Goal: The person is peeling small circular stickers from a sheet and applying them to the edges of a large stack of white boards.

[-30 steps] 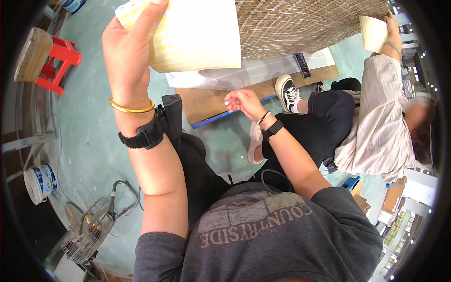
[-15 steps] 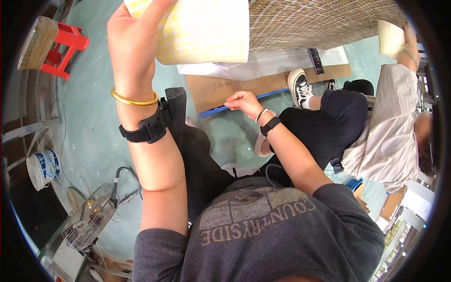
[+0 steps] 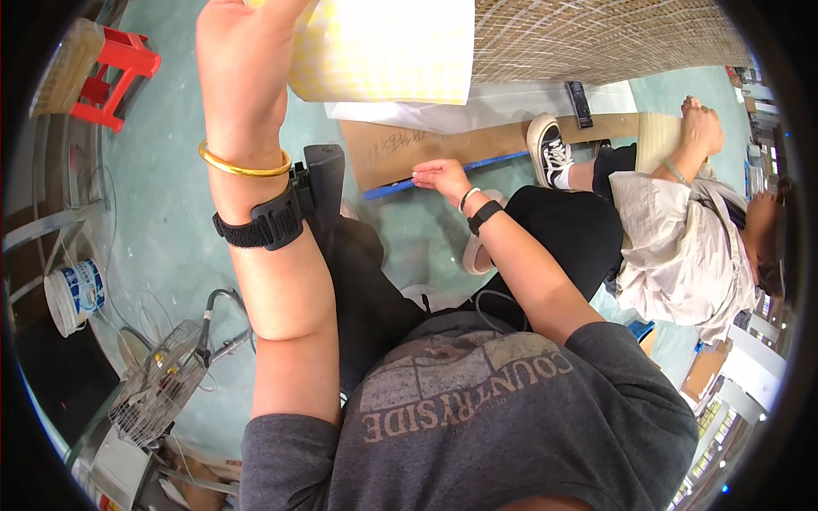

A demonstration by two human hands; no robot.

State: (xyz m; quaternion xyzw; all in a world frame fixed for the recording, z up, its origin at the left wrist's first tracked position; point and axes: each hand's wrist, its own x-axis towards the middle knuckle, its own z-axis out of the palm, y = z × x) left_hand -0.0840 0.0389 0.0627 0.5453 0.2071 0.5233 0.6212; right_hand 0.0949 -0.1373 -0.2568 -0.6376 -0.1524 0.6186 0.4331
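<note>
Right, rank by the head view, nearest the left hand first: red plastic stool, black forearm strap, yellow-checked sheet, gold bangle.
1. Yellow-checked sheet: in the left hand.
2. Gold bangle: around the wrist.
3. Black forearm strap: beyond the bangle.
4. Red plastic stool: off left.

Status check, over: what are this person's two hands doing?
Left hand gripping yellow-checked sheet. Right hand off the sheet, nothing visible in it. Woven panel beyond sheet's right edge. Nearby: co-worker's shoe by the cardboard.

R fingers (image 3: 432, 173) have rm over floor (image 3: 430, 243); woven panel (image 3: 588, 43) blocks fwd.
</note>
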